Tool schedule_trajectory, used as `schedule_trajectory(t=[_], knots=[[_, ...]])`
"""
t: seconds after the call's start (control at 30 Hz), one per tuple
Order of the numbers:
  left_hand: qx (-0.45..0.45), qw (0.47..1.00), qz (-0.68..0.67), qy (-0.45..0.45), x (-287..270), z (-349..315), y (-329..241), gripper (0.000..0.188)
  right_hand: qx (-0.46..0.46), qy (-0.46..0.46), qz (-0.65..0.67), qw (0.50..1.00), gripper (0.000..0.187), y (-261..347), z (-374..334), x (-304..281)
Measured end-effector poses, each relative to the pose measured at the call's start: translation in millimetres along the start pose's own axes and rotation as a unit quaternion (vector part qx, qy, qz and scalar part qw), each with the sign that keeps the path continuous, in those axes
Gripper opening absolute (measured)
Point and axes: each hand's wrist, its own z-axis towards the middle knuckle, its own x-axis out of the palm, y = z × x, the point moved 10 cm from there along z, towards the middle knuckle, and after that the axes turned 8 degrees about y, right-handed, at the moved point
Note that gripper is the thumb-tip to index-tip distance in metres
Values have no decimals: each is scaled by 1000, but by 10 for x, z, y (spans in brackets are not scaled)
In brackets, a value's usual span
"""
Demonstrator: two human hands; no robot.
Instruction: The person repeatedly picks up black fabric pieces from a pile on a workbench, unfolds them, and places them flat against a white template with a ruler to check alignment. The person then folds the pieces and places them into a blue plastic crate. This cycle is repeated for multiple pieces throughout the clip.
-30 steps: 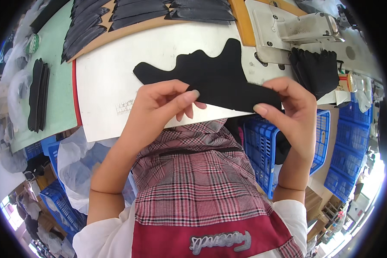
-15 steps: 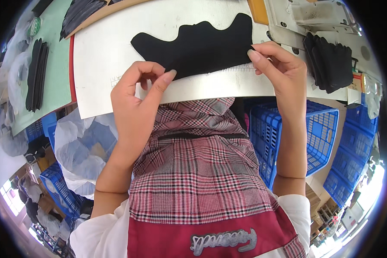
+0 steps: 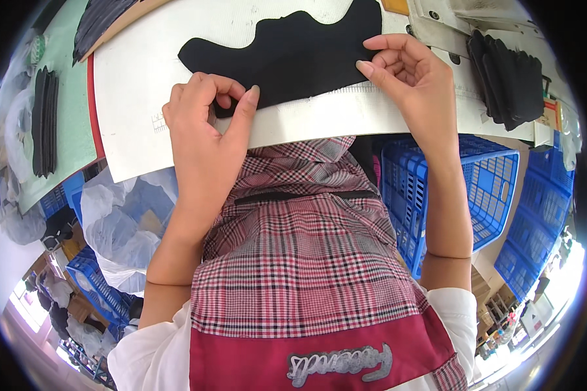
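Note:
A black fabric piece [image 3: 293,58] with a scalloped far edge lies on the white tabletop. My left hand [image 3: 205,120] is at its near left corner, thumb and forefinger drawn together on the cloth, the other fingers curled. That corner is partly hidden behind the hand. Over the right end of the fabric, my right hand [image 3: 414,78] has its thumb and forefinger spread apart, with the tips at the cloth. The remaining right fingers are bent.
White sewing-machine parts [image 3: 437,19] stand at the far right, near a stack of black pieces [image 3: 507,81]. More black strips [image 3: 44,124] lie on the green surface at left. Blue crates [image 3: 404,195] and a clear plastic bag [image 3: 120,228] sit below the table edge.
My right thumb and forefinger have parted from their pinch at the fabric's right corner and moved left onto the cloth. The view has shifted slightly, and my left hand stays near its corner.

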Motion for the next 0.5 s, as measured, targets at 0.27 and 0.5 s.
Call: schedule_trajectory(t=[0.27, 0.5], knots=[[7, 1000, -13, 4, 7, 10, -9, 16, 37, 18, -40, 998, 22, -9, 19, 15], [5, 1000, -11, 0, 6, 13, 4, 15, 36, 10, -46, 998, 21, 8, 7, 25]])
